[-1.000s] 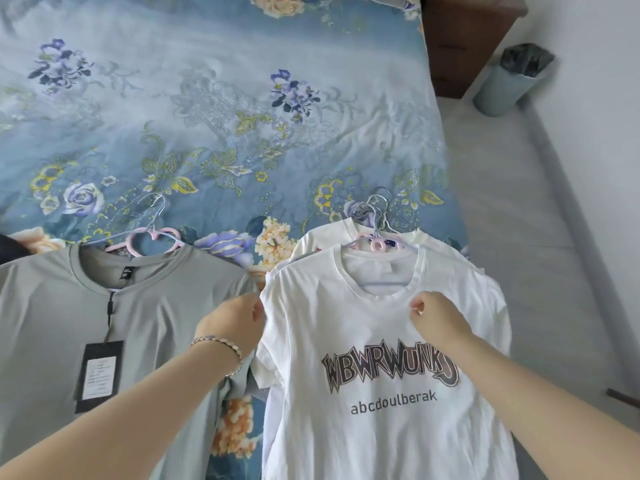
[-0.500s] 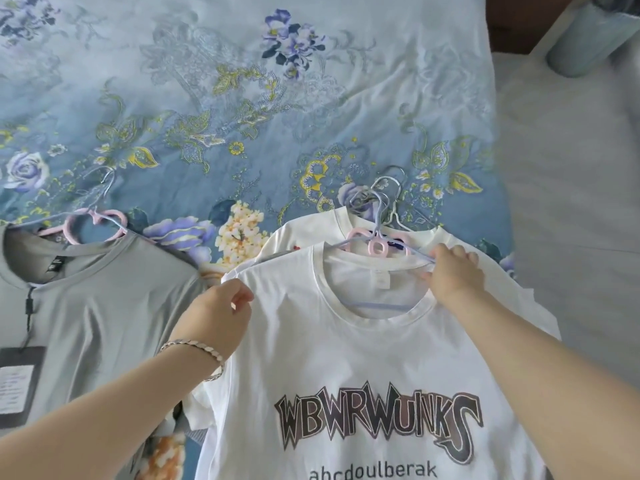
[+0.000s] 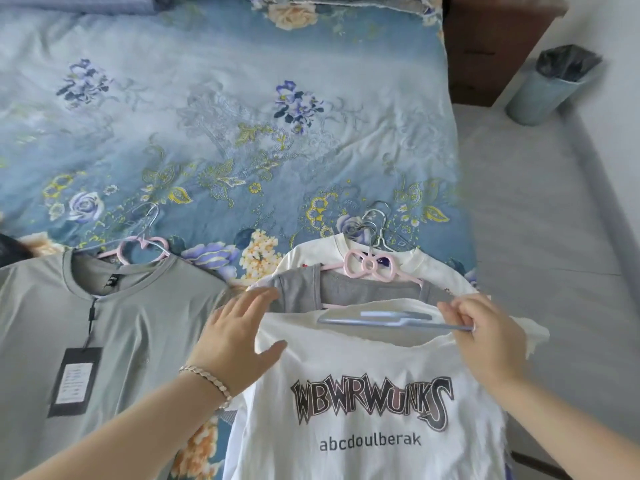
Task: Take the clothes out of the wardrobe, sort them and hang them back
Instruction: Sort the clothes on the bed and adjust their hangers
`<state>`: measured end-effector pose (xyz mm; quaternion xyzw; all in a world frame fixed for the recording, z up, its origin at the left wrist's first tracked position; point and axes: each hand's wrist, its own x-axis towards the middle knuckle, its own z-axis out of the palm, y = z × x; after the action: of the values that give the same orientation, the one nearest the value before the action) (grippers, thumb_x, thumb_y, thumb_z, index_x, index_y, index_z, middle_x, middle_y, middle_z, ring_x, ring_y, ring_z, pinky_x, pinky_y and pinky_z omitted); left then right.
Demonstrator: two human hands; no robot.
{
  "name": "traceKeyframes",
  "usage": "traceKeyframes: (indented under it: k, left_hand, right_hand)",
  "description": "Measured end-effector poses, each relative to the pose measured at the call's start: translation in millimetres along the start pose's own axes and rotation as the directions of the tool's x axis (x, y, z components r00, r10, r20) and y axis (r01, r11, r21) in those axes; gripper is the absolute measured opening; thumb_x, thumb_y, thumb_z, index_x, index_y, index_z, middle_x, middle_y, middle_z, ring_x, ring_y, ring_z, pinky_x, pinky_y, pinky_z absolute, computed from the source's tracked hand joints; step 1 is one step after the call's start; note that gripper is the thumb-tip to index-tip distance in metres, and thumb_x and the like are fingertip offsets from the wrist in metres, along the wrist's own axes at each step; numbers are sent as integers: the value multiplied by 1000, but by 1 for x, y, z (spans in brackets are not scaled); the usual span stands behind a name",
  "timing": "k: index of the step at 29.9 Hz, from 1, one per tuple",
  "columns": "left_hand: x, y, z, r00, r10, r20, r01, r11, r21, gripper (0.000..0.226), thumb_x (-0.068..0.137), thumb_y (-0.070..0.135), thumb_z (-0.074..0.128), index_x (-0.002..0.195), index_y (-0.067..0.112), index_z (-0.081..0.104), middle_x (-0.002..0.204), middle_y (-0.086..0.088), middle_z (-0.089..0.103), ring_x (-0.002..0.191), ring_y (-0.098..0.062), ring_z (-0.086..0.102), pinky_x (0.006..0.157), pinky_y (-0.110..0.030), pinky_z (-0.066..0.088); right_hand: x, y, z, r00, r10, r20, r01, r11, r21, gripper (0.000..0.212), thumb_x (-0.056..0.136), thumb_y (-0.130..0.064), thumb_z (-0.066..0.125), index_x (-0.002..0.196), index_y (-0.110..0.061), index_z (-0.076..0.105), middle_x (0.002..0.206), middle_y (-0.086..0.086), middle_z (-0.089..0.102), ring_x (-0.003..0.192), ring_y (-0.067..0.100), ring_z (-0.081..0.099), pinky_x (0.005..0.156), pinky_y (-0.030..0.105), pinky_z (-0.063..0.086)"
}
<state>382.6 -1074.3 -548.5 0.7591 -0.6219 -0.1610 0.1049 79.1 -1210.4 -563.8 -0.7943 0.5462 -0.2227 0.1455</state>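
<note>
The pale-blue plastic hanger (image 3: 391, 322) lies crosswise in the collar of the white printed T-shirt (image 3: 363, 358). The right hand (image 3: 488, 341) pinches its right end, and the left hand (image 3: 239, 337), fingers spread, is at the opposite shoulder.

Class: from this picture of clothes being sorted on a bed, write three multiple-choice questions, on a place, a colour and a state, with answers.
1. Where does the bin stand?
A. On the bed.
B. On the floor beside the wooden cabinet.
C. On the grey shirt.

2. What colour is the hanger that the right hand pinches?
A. Pink.
B. Light blue.
C. Black.

3. How is the left hand?
A. Open, holding nothing.
B. Curled round a hanger.
C. Pinching a price tag.

1 B: it stands on the floor by the cabinet.
2 B: the bar in the white shirt's collar is light blue.
3 A: it grips nothing.
</note>
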Motion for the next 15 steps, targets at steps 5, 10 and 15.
traceKeyframes:
  k: [5,10,15]
  left_hand:
    - [-44,35,-46,988,142,-64,-144,989,-21,35,72,53,41,70,28,65,67,17,63,65,-7,66,69,-23,49]
    - [-105,63,-126,998,-48,-42,38,976,-214,53,76,61,31,87,18,60,85,4,60,92,-21,61,69,-27,39]
    - [-181,66,-215,975,-50,-217,-14,960,-280,30,92,46,46,79,21,56,90,-1,60,92,-28,60,74,-32,45]
  right_hand:
    - [-31,-62,-73,996,-46,-79,36,993,-115,43,84,-49,40,53,-19,35,58,-10,32,47,26,52,40,25,20]
    - [-64,-151,-160,989,-71,-127,49,984,-173,42,82,-50,54,59,-22,33,63,-8,35,48,31,53,42,22,19]
    - [-97,-257,-232,999,43,8,-41,988,-146,33,87,-44,58,71,-21,41,77,-5,48,70,26,50,59,29,30]
